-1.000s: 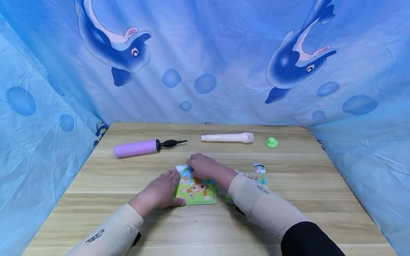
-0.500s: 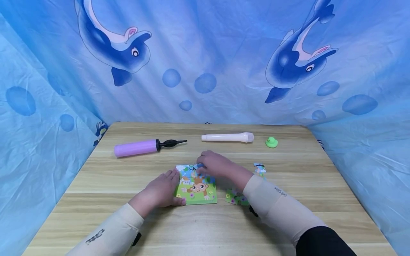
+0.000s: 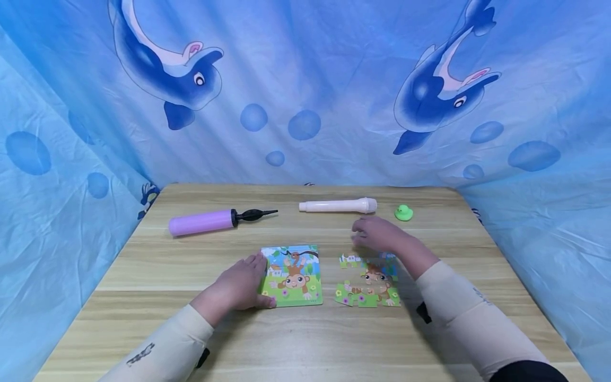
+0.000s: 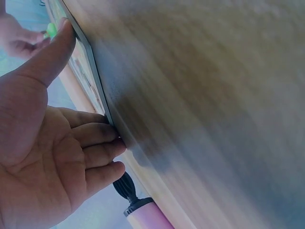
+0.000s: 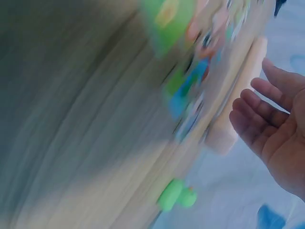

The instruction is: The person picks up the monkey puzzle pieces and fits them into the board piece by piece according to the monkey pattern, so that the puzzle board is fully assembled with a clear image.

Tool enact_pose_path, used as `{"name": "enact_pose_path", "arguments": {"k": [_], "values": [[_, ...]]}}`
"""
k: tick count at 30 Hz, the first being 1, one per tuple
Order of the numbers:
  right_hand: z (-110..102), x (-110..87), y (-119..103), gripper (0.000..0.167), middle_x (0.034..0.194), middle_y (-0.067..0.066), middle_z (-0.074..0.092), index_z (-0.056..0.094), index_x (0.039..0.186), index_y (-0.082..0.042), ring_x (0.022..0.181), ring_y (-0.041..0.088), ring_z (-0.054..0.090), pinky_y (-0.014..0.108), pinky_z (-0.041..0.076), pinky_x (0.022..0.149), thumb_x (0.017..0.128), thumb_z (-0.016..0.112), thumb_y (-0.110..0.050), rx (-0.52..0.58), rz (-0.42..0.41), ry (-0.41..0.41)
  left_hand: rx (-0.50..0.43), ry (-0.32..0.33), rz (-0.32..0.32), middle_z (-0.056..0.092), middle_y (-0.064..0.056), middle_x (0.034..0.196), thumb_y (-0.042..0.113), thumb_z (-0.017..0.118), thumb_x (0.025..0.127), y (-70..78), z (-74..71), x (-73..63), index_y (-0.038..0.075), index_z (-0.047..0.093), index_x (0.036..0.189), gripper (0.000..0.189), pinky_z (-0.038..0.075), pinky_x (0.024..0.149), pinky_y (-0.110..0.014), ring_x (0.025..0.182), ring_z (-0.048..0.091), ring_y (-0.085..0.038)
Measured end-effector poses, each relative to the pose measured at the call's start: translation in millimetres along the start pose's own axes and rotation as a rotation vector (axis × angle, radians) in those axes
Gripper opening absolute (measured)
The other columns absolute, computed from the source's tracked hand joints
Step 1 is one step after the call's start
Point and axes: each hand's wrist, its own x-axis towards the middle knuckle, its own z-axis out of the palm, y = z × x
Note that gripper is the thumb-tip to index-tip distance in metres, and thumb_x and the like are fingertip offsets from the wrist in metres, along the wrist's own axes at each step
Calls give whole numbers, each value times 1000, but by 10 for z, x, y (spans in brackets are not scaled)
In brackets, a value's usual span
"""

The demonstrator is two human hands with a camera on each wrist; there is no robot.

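A square picture puzzle [image 3: 292,276] with a monkey on it lies flat on the table, at the middle front. My left hand [image 3: 242,281] rests against its left side, thumb at the near corner. In the left wrist view the fairly straight fingers [image 4: 97,136] touch the board's edge. To the right lie several loose puzzle pieces [image 3: 367,301], grouped into a second monkey picture with gaps. Over the far side of these pieces hovers my right hand [image 3: 379,233], its palm bare in the right wrist view. It partly hides the upper pieces.
Along the back of the wooden table [image 3: 296,345] lie a purple hand pump [image 3: 202,223] with a black nozzle, a pale toy microphone [image 3: 336,206] and a green toy duck [image 3: 403,213]. A blue dolphin-print curtain [image 3: 305,63] hangs behind the table and at both sides.
My right hand has left the top of the monkey puzzle and swung right, over the loose pieces. The puzzle's upper part now shows. My left hand has stayed at the puzzle's left side.
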Motion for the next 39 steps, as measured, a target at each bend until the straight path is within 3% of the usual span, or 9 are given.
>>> {"name": "enact_pose_path", "arguments": {"k": [8,15,27,39], "values": [[-12,-269,344,30,108,7,61,66,114,-7,99,23,59,44,52,86,91,71,-26,1,120,-99,4,2,7,27,-25,158,61,73,78,2,0,2,-7,30,150,107,26,119,-52,146,27,-40],[61,-322,460,33,105,6,59,65,113,-7,95,22,58,44,52,85,87,75,-25,-54,122,-118,-8,0,0,26,-26,158,60,74,79,5,-10,1,-6,30,150,107,26,120,-52,146,27,-40],[86,-294,415,22,94,2,57,67,100,-9,80,15,53,34,49,71,89,73,-27,-106,37,-65,9,7,12,27,-26,157,60,73,79,2,7,-9,-8,31,149,106,26,119,-52,146,27,-40],[91,-128,245,17,94,3,54,65,99,-10,76,17,48,34,40,66,93,68,-26,-95,68,-87,12,8,14,27,-26,157,59,73,80,1,9,-13,-7,31,150,105,26,119,-52,146,27,-40]]}}
